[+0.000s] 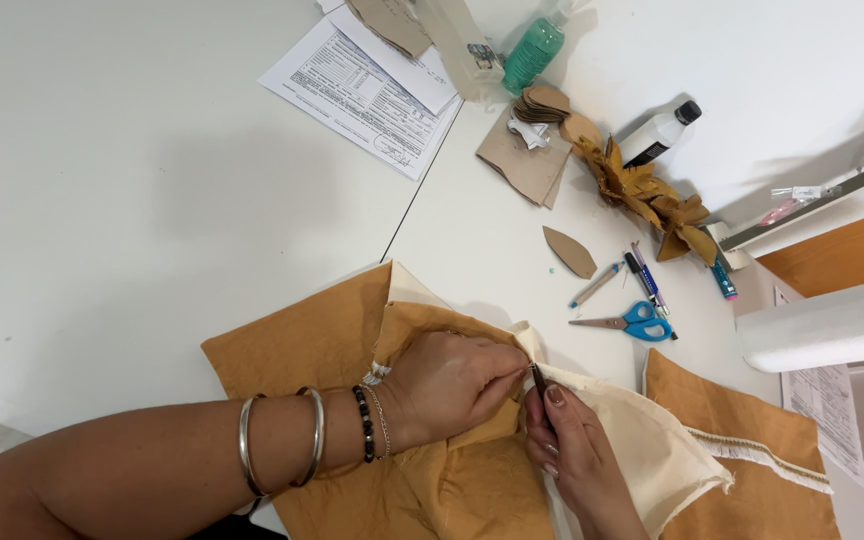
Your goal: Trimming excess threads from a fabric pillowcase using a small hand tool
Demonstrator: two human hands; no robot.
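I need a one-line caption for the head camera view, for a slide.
Left hand and right hand pinch mustard and cream fabric together on a white table; blue scissors lie nearby.

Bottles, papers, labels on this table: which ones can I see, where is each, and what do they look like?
Printed forms: top centre, white sheets overlapping, dense dark print.
Green bottle: top edge, translucent, clear cap.
White bottle: lying right of the brown cut-outs, black cap, dark label.
Clear bottle: beside the green one, small label patch.
Printed sheet: right edge, white, under a white roll.
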